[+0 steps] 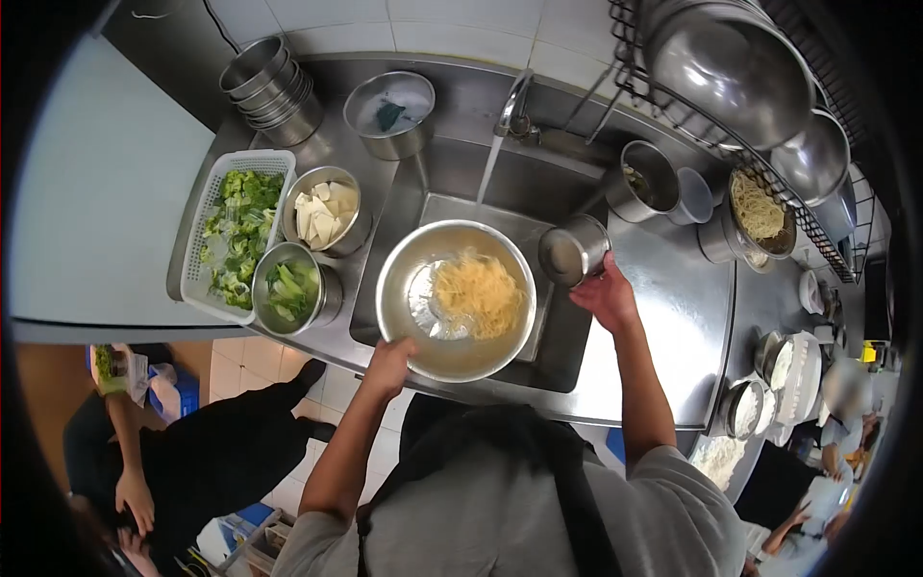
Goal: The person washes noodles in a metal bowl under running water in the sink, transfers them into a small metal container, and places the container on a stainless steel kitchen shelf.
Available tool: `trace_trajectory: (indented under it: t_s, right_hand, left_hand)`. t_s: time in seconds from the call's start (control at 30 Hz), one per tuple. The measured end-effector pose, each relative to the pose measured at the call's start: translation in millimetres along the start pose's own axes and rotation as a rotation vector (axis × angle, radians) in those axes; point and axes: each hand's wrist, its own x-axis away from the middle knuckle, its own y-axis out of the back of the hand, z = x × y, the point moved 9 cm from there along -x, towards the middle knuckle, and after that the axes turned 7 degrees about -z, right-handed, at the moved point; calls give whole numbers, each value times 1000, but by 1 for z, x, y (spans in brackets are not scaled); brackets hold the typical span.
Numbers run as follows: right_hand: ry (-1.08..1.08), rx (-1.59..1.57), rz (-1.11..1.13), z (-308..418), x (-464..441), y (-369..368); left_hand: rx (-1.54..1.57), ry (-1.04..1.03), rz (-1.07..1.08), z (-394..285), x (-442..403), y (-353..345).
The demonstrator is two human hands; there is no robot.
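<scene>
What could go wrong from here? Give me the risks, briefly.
The left hand grips the bowl at one edge, so it might tip and spill the yellow shreds.

The tap is running just behind, so moving the bowl under it could splash.

The right hand holds a tilted cup; anything inside might spill.

One head-worn camera looks forward and steeply down past the wearer's shirt (pixel 461 524). Sink (pixel 560 348) sits near, mid-frame; view curves at edges.
</scene>
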Motion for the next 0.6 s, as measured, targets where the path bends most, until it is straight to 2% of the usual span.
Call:
trace_trajectory:
  t_s: [0.07,0.1,0.13,0.17,0.2,0.27,0.37,0.5,0.57,0.6]
  right_hand:
    - [279,307,-98,35,12,40]
    - [385,551,-146,52,23,60]
    - [495,795,-193,68,39,71]
    - [766,967,-318,88,67,78]
    - [810,1033,-349,88,77,91]
    - [895,1177,-408,90,93,124]
    - [897,1260,-334,77,93,161]
    - [1113,1269,-432,104,150,122]
    - [1124,1168,-202,103,159,72]
    - [1094,1194,13,97,162,32]
  left_hand:
    - [-86,59,-21,6,4,-13]
    - [187,158,8,5,14,-34]
    - [234,165,-43,9,20,-46]
    - [285,169,-94,16,22,-58]
    - [340,172,-144,21,27,-70]
    - [248,135,-137,18,49,-93]
    - [263,154,-153,16,78,-112]
    - [179,41,-235,-4,110,-130]
    - [109,-14,-237,-17,123,-133]
    - [73,-42,-228,-23,127,-138]
